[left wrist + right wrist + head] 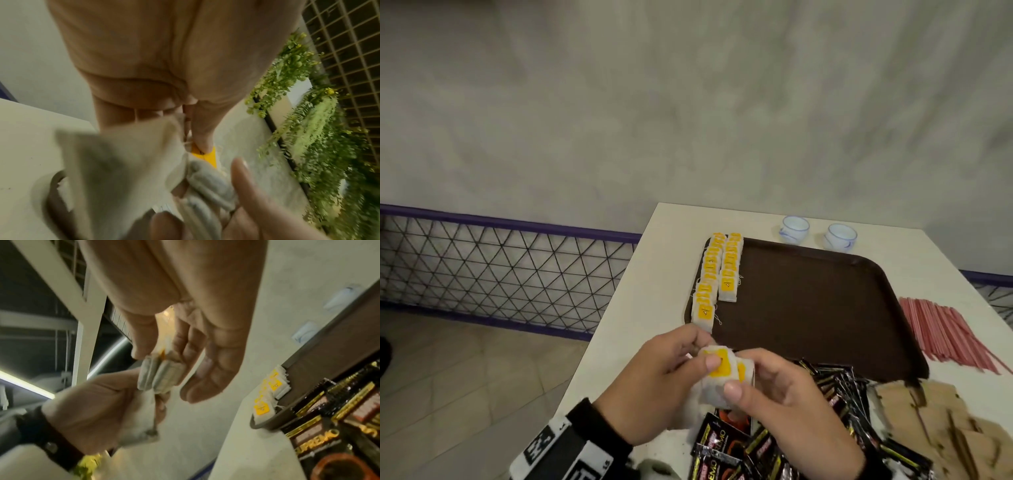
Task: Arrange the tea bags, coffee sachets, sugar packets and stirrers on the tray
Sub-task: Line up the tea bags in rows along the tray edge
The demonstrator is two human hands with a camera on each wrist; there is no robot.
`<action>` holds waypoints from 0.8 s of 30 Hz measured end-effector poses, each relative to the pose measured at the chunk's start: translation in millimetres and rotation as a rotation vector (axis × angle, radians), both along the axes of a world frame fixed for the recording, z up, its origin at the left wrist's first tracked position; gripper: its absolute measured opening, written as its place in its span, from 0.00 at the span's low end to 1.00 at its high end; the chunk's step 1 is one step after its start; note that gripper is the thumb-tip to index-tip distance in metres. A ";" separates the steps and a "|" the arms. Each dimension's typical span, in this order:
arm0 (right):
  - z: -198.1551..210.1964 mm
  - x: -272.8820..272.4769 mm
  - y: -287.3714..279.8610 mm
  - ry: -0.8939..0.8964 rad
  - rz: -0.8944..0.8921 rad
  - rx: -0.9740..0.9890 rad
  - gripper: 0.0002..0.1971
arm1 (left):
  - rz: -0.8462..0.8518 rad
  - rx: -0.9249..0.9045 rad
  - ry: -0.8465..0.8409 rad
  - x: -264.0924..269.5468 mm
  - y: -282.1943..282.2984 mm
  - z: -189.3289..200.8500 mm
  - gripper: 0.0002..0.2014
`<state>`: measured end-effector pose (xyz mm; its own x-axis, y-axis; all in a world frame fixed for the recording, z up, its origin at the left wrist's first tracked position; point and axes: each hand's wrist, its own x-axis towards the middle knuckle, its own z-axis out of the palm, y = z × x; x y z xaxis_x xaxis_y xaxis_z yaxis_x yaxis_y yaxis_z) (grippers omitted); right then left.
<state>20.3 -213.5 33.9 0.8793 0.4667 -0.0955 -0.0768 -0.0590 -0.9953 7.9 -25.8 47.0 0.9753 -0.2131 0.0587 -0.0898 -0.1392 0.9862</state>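
With two rows laid on the tray [825, 308], both the left hand [664, 380] and the right hand [787, 401] pinch a small stack of tea bags [722, 370], which next needs separating and laying beside those rows.

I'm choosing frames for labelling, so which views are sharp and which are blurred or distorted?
Head view: the dark brown plastic tray and the rows of yellow-tagged tea bags are fairly sharp, the wide lens bending the table edges. Left wrist view: the left hand and held white tea bags are smeared. Right wrist view: the right hand is soft, and the black coffee sachets remain readable.
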 end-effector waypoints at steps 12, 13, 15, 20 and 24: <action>2.7 -17.7 -19.9 0.194 -0.145 0.098 0.10 | 0.175 -0.040 0.097 -19.9 -25.6 -10.2 0.05; 2.7 -17.3 -21.2 0.194 -0.159 0.092 0.08 | 0.192 -0.033 0.086 -20.2 -24.7 -10.9 0.05; 1.7 -12.5 -25.7 0.191 -0.185 0.063 0.04 | 0.215 -0.032 0.074 -20.2 -20.5 -11.4 0.05; -6.3 30.5 -37.2 0.181 -0.302 -0.017 0.04 | 0.314 -0.050 0.030 -23.3 8.5 -15.2 0.04; -14.4 89.7 -25.3 0.214 -0.380 -0.067 0.04 | 0.405 -0.081 0.026 -28.2 33.9 -27.4 0.07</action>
<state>110.0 -238.8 19.5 0.9442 0.1009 -0.3134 -0.3098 -0.0505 -0.9495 -20.3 8.2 19.6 0.9808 0.1923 0.0334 -0.0183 -0.0796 0.9967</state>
